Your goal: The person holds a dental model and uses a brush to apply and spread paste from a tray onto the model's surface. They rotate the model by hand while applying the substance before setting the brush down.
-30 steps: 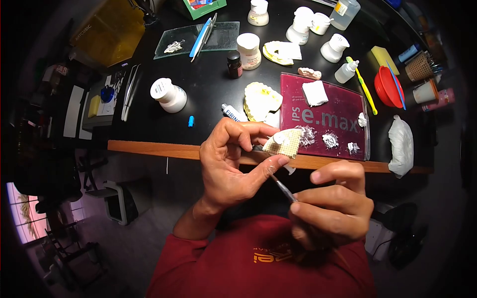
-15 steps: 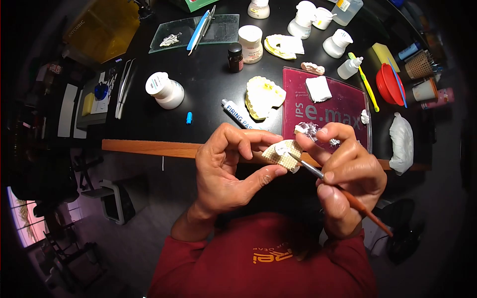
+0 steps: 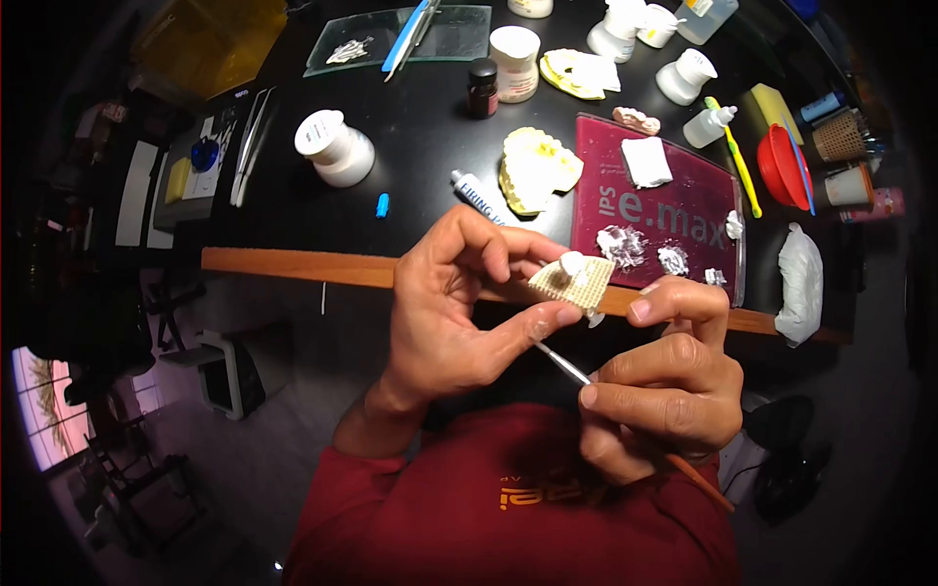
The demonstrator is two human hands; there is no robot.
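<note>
1. The small honeycomb pad (image 3: 584, 285) is held up in front of your chest, over the near wooden edge of the counter (image 3: 293, 264). A little white piece (image 3: 572, 262) sits on top of it.
2. Your left hand (image 3: 459, 313) pinches the pad, with the thumb under its near edge and the fingertips curled over its far side.
3. Your right hand (image 3: 664, 391) is closed in a pen grip on a thin brush (image 3: 564, 364). The metal ferrule points up and to the left, and the tip ends just under your left thumb. Whether it touches the pad cannot be told.
4. Just beyond the pad lies a dark red slab (image 3: 674, 210) marked "e.max". It has dabs of white paste (image 3: 620, 244) on its near part and a folded white square (image 3: 647, 161) on its far part.
5. To the left of the slab lie a yellow dental cast (image 3: 537, 171) and a white tube (image 3: 476, 193). Farther left are a tiny blue cap (image 3: 382, 204) and a white jar (image 3: 337, 146).
6. To the right of the slab lie a yellow toothbrush (image 3: 733, 166), a red bowl (image 3: 782, 166) and a crumpled white tissue (image 3: 801, 278).
</note>
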